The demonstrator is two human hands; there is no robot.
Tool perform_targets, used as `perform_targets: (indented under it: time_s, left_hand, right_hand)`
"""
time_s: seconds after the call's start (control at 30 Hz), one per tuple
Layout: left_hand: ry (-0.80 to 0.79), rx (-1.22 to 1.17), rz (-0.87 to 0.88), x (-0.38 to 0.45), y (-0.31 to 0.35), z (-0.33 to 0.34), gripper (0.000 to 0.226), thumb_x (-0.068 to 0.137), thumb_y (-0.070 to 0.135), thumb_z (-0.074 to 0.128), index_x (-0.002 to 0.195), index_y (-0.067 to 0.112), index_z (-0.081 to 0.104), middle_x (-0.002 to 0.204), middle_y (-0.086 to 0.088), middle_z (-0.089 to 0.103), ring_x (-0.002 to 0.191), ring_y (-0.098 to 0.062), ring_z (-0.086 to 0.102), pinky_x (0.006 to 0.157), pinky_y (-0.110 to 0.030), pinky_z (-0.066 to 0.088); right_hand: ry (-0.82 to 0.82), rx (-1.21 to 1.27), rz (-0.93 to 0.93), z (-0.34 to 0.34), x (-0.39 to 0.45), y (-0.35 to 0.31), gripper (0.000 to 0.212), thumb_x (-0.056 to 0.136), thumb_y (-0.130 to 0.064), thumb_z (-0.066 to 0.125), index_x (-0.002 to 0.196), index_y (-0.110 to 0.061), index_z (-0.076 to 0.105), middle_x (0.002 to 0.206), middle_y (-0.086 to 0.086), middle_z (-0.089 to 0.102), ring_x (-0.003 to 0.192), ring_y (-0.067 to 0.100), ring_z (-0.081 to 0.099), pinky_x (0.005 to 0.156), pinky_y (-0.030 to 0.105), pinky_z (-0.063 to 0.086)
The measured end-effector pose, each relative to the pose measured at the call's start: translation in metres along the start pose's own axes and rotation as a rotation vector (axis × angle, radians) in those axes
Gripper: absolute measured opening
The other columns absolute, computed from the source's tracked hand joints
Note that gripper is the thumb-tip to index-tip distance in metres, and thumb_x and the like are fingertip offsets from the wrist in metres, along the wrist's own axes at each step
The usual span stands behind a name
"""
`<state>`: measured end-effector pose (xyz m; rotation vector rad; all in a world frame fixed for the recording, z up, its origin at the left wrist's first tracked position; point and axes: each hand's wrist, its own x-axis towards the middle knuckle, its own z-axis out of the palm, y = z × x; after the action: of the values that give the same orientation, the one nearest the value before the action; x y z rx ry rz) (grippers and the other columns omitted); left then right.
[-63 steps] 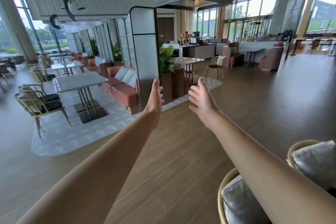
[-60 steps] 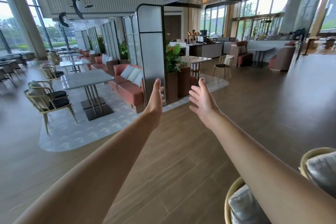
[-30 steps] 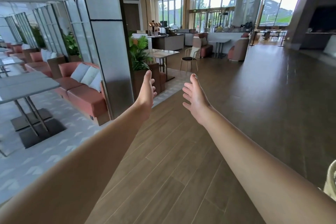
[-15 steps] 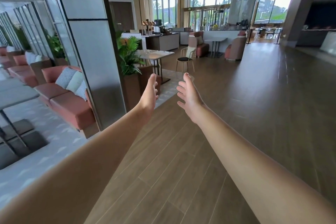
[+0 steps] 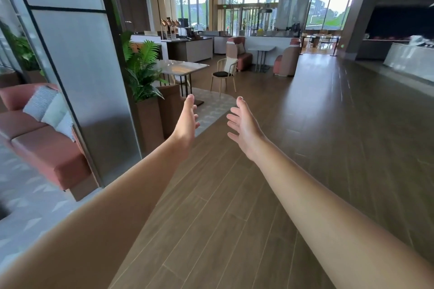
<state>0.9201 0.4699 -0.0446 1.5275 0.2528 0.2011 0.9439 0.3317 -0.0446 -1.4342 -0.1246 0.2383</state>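
Both my arms stretch straight out ahead of me over a brown wooden floor. My left hand is held edge-on with straight fingers and holds nothing. My right hand is a hand's width to its right, palm turned toward the left hand, fingers relaxed and spread, also holding nothing. Neither hand touches anything.
A tall frosted glass partition stands close on the left, with a pink sofa behind it and a potted fern beside it. Ahead are a marble table, a chair and a counter. Open floor runs ahead on the right.
The view has moved forward and turned right: the partition and sofa have come closer on the left, the wicker chairs have left the frame. Both hands keep the same open pose.
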Motion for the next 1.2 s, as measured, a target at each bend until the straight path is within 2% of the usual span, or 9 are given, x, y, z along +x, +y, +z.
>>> perform_targets:
  time_s: [0.3, 0.6, 0.9, 1.2]
  left_hand:
    - [-0.050, -0.070, -0.060, 0.164, 0.021, 0.008, 0.069, 0.105, 0.059, 0.022, 0.158, 0.017, 0.030, 0.163, -0.014, 0.031, 0.146, -0.030, 0.036, 0.122, -0.053, 0.019]
    - [-0.130, -0.047, -0.066, 0.337, 0.010, 0.083, 0.068, 0.104, 0.059, 0.022, 0.158, 0.017, 0.030, 0.162, -0.014, 0.033, 0.146, -0.032, 0.037, 0.122, -0.057, 0.017]
    - [-0.092, -0.010, -0.020, 0.500, 0.026, 0.146, 0.069, 0.104, 0.061, 0.023, 0.158, 0.019, 0.031, 0.163, -0.011, 0.032, 0.146, -0.028, 0.037, 0.121, -0.053, 0.018]
    - [-0.029, -0.028, -0.009, 0.660, 0.025, 0.152, 0.072, 0.103, 0.062, 0.024, 0.160, 0.018, 0.025, 0.166, -0.010, 0.026, 0.150, -0.028, 0.031, 0.124, -0.051, 0.016]
  right_hand:
    - [0.086, 0.010, -0.029, -0.004, 0.145, -0.024, 0.069, 0.101, -0.061, 0.032, 0.155, -0.018, 0.033, 0.157, 0.006, 0.040, 0.143, 0.021, 0.039, 0.118, 0.044, 0.032]
    - [0.128, 0.033, -0.057, -0.055, 0.321, -0.025, 0.070, 0.101, -0.064, 0.028, 0.155, -0.020, 0.035, 0.157, 0.005, 0.040, 0.143, 0.022, 0.040, 0.117, 0.045, 0.033]
    - [0.083, 0.091, -0.048, -0.104, 0.510, -0.053, 0.071, 0.101, -0.064, 0.027, 0.155, -0.018, 0.034, 0.158, 0.004, 0.039, 0.144, 0.022, 0.038, 0.118, 0.045, 0.030]
    - [0.032, 0.060, -0.010, -0.108, 0.668, -0.052, 0.070, 0.101, -0.063, 0.028, 0.155, -0.019, 0.033, 0.159, 0.006, 0.038, 0.144, 0.023, 0.037, 0.116, 0.045, 0.030]
